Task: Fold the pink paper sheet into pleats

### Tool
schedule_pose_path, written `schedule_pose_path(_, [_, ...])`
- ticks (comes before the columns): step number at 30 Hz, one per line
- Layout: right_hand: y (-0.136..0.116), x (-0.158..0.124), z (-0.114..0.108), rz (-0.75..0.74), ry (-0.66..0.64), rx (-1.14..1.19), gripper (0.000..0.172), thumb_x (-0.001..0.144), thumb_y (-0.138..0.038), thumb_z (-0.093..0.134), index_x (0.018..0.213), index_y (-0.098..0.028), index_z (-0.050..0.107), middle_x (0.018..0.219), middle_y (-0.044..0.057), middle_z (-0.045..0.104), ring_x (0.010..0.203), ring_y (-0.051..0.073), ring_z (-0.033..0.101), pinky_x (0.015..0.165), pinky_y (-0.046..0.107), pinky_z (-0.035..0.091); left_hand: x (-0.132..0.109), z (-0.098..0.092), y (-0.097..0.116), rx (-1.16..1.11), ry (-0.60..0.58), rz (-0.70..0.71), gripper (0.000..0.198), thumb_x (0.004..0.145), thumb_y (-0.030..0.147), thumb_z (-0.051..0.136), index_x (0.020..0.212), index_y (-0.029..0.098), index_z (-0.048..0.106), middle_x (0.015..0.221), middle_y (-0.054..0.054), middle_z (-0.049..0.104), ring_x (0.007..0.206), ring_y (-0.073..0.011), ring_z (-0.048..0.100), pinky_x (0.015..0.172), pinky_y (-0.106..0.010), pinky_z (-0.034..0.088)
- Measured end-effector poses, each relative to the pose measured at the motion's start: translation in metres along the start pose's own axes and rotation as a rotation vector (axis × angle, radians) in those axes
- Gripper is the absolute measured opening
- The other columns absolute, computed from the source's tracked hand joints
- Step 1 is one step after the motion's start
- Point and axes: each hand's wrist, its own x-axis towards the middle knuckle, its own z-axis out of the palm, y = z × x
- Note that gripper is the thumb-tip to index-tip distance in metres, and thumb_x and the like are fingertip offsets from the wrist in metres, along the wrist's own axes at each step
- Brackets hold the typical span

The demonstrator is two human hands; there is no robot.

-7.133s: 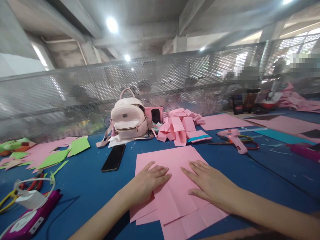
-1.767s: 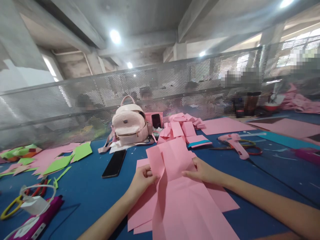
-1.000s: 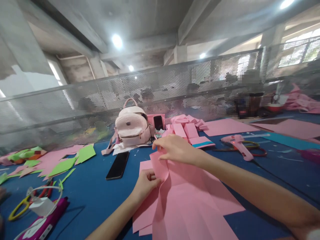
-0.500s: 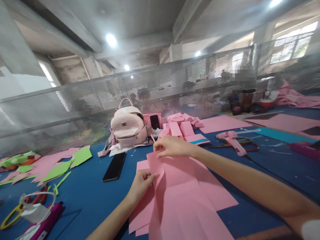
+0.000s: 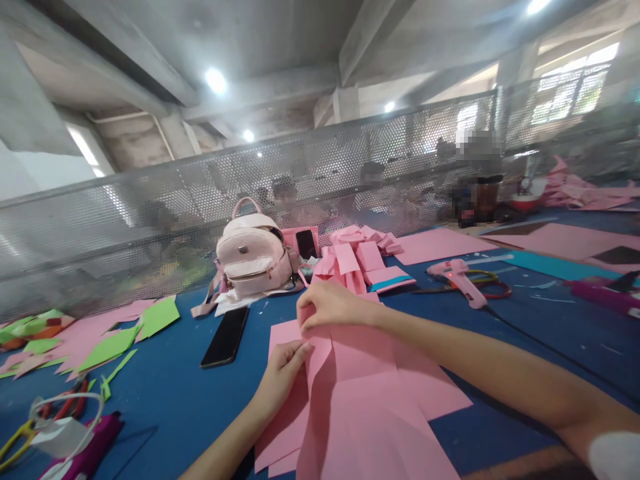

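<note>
A large creased sheet of pink paper (image 5: 370, 400) stands partly raised before me, its left edge bent up. My left hand (image 5: 285, 370) pinches that edge between thumb and fingers. At the top corner of the same sheet, my right hand (image 5: 333, 307) has its thumb and fingers closed on the paper. More flat pink sheets (image 5: 283, 433) lie beneath it, sticking out at the left and right. The fingertips of my right hand are partly hidden behind the fold.
Behind the hands are a pale pink backpack (image 5: 255, 257), a black phone (image 5: 225, 337) and folded pink paper pieces (image 5: 350, 257). A pink glue gun (image 5: 460, 280) lies on scissors at right, its cord trailing. At left are green scraps (image 5: 157, 317) and a purple power strip (image 5: 97, 440).
My right hand has lowered slightly toward my left hand, still on the sheet's top corner. The left hand keeps its pinch. The whole view has shifted a little.
</note>
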Motion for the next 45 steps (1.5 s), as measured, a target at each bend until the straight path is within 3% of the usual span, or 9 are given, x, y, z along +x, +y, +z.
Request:
schedule_pose_path(10, [-0.017, -0.006, 0.002, 0.015, 0.031, -0.042, 0.006, 0.069, -0.017, 0.077, 0.071, -0.022, 0.077, 0.071, -0.003, 0.070, 0.073, 0.014, 0.059, 0.053, 0.024, 0.025, 0.000, 0.000, -0.002, 0.058, 0.010, 0.049, 0.056, 0.089, 0.065, 0.049, 0.060, 0.022, 0.031, 0.059, 0.005, 0.025, 0.058, -0.0108, 0.021, 0.054, -0.027, 0.017])
schedule_pose_path(17, [-0.002, 0.001, -0.013, 0.021, 0.111, 0.048, 0.003, 0.076, -0.024, 0.078, 0.073, -0.022, 0.078, 0.073, -0.003, 0.073, 0.073, 0.013, 0.063, 0.059, 0.023, 0.037, 0.001, -0.005, 0.003, 0.078, 0.003, 0.060, 0.054, 0.091, 0.061, 0.050, 0.060, 0.022, 0.028, 0.060, 0.005, 0.023, 0.058, -0.0109, 0.020, 0.054, -0.028, 0.017])
schedule_pose_path(24, [0.011, 0.002, -0.037, 0.045, 0.289, 0.092, 0.008, 0.084, -0.021, 0.067, 0.082, -0.018, 0.075, 0.084, 0.002, 0.075, 0.082, 0.017, 0.066, 0.072, 0.027, 0.045, 0.001, -0.007, -0.004, 0.056, 0.036, 0.036, 0.056, 0.089, 0.063, 0.052, 0.059, 0.022, 0.028, 0.059, 0.006, 0.022, 0.057, -0.0105, 0.020, 0.053, -0.027, 0.017])
schedule_pose_path(29, [0.019, -0.002, -0.040, -0.098, 0.151, 0.081, 0.017, 0.089, -0.028, 0.066, 0.102, -0.018, 0.070, 0.096, 0.004, 0.074, 0.086, 0.017, 0.067, 0.074, 0.027, 0.050, 0.006, -0.007, -0.006, 0.011, 0.095, 0.006, 0.056, 0.087, 0.065, 0.055, 0.058, 0.021, 0.034, 0.057, 0.006, 0.027, 0.056, -0.0100, 0.022, 0.052, -0.027, 0.018])
schedule_pose_path(33, [0.015, -0.005, -0.032, -0.286, 0.024, -0.023, 0.043, 0.081, -0.021, 0.075, 0.122, -0.018, 0.062, 0.124, 0.010, 0.065, 0.113, 0.022, 0.059, 0.095, 0.035, 0.047, 0.006, -0.008, -0.004, -0.026, 0.138, -0.013, 0.057, 0.084, 0.066, 0.059, 0.058, 0.021, 0.036, 0.057, 0.005, 0.030, 0.056, -0.0097, 0.022, 0.052, -0.025, 0.018])
schedule_pose_path(35, [0.011, -0.006, -0.027, -0.381, -0.022, -0.090, 0.040, 0.078, -0.018, 0.079, 0.115, -0.019, 0.066, 0.133, 0.012, 0.058, 0.124, 0.025, 0.050, 0.104, 0.039, 0.041, 0.006, -0.008, -0.003, -0.049, 0.158, -0.024, 0.058, 0.083, 0.067, 0.060, 0.058, 0.021, 0.036, 0.057, 0.006, 0.030, 0.055, -0.0095, 0.022, 0.051, -0.025, 0.018])
schedule_pose_path(39, [0.006, -0.005, -0.017, -0.515, -0.094, -0.198, 0.014, 0.078, -0.016, 0.080, 0.090, -0.019, 0.074, 0.137, 0.014, 0.054, 0.136, 0.031, 0.039, 0.110, 0.045, 0.033, 0.006, -0.009, -0.006, -0.097, 0.207, -0.038, 0.059, 0.079, 0.068, 0.065, 0.057, 0.020, 0.039, 0.056, 0.006, 0.030, 0.055, -0.0092, 0.022, 0.051, -0.024, 0.019])
schedule_pose_path(42, [0.006, -0.001, -0.008, -0.581, -0.113, -0.245, 0.007, 0.078, -0.014, 0.080, 0.080, -0.019, 0.074, 0.130, 0.011, 0.060, 0.130, 0.029, 0.045, 0.107, 0.043, 0.035, 0.008, -0.010, -0.012, -0.133, 0.245, -0.038, 0.057, 0.077, 0.069, 0.066, 0.059, 0.018, 0.047, 0.056, 0.007, 0.029, 0.055, -0.0090, 0.022, 0.051, -0.023, 0.020])
schedule_pose_path(45, [0.005, 0.003, 0.002, -0.613, -0.098, -0.269, 0.008, 0.081, -0.016, 0.078, 0.077, -0.021, 0.074, 0.109, 0.005, 0.067, 0.108, 0.022, 0.056, 0.096, 0.035, 0.040, 0.008, -0.012, -0.016, -0.168, 0.262, -0.037, 0.056, 0.077, 0.068, 0.067, 0.060, 0.017, 0.053, 0.056, 0.007, 0.032, 0.054, -0.0086, 0.023, 0.051, -0.022, 0.020])
